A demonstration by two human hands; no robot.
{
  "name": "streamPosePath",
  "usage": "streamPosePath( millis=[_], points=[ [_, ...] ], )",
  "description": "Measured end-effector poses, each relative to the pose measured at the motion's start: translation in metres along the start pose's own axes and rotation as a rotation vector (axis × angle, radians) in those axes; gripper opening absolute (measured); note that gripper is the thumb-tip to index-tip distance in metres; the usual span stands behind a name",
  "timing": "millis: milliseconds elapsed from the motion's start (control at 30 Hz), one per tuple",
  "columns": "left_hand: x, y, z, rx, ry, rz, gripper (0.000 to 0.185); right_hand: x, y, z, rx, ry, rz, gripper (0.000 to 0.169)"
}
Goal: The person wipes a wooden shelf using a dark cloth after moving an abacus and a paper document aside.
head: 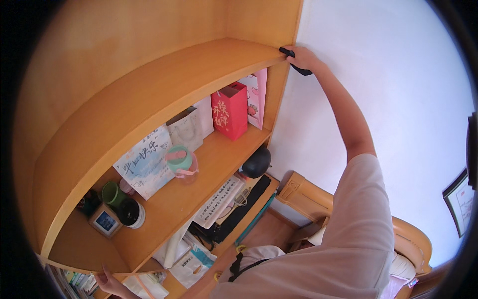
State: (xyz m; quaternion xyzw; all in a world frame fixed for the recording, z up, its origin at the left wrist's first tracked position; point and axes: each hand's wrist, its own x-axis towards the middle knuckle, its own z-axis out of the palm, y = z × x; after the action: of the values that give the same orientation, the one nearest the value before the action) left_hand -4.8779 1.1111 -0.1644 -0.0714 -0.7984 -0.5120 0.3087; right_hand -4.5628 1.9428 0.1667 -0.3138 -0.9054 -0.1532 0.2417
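My right hand [304, 58] is stretched out to the far right end of the upper wooden shelf [175, 78]. It grips a black cloth [301, 70], bunched against the shelf's corner by the white wall; part of the cloth hangs below the hand. At the lower left, my left hand [111, 286] holds the front edge of the lower shelf [175, 205], its fingertips over the rim. Nearest to this hand on that shelf are a small framed picture [105, 222] and a black-and-white cup [131, 213]. The upper shelf's visible surface bears no objects.
Along the lower shelf stand a green cup [113, 195], a printed card [143, 160], a mint-lidded bottle [182, 164] and a red paper bag [229, 112]. Below are a black round object [257, 162], papers [218, 202] and a plastic bag [192, 267]. A wooden headboard [306, 194] stands at right.
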Motion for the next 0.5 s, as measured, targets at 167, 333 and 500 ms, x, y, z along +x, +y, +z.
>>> streamPosePath(
  millis=[167, 333, 500],
  points=[
    [0.002, -0.026, -0.002, -0.005, 0.089, 0.046, 0.023, -0.006, -0.032, 0.015, 0.059, 0.104, 0.276, 0.041],
    [0.007, -0.055, -0.004, -0.019, 0.166, 0.111, 0.027, -0.018, -0.055, 0.008, 0.192, 0.205, 0.305, 0.04],
    [0.006, -0.068, 0.003, -0.055, 0.23, 0.057, 0.032, -0.047, -0.115, -0.007, 0.188, 0.282, 0.288, 0.038]
  ],
)
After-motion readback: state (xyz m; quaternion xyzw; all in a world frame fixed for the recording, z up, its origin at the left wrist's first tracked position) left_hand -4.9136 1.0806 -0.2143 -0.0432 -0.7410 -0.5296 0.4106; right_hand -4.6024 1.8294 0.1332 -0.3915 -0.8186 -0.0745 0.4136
